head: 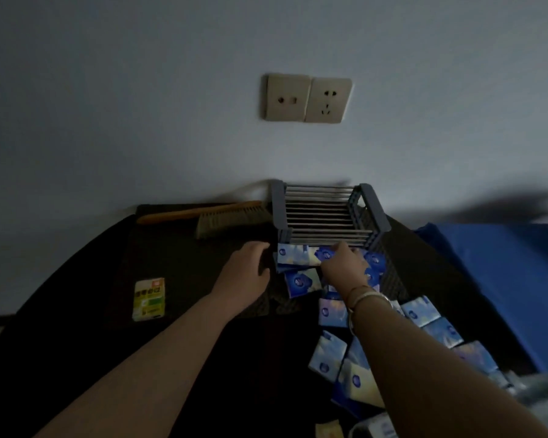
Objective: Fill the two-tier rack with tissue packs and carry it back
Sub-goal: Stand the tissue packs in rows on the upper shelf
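Note:
A grey two-tier rack (374, 213) with metal rods stands on a dark table against the wall. Its upper tier holds nothing; several blue tissue packs (293, 259) lie in its lower tier. My right hand (342, 267) reaches into the lower tier and is closed on a blue tissue pack (325, 255). My left hand (249, 273) rests at the rack's left front corner, fingers curled against it. More blue tissue packs (328, 355) lie scattered on the table below my right arm.
A wooden-handled brush (222, 218) lies left of the rack by the wall. A yellow-green packet (149, 299) sits on the dark table (92, 311) at the left. Blue fabric (503, 273) covers the right side. Wall sockets (307, 98) are above the rack.

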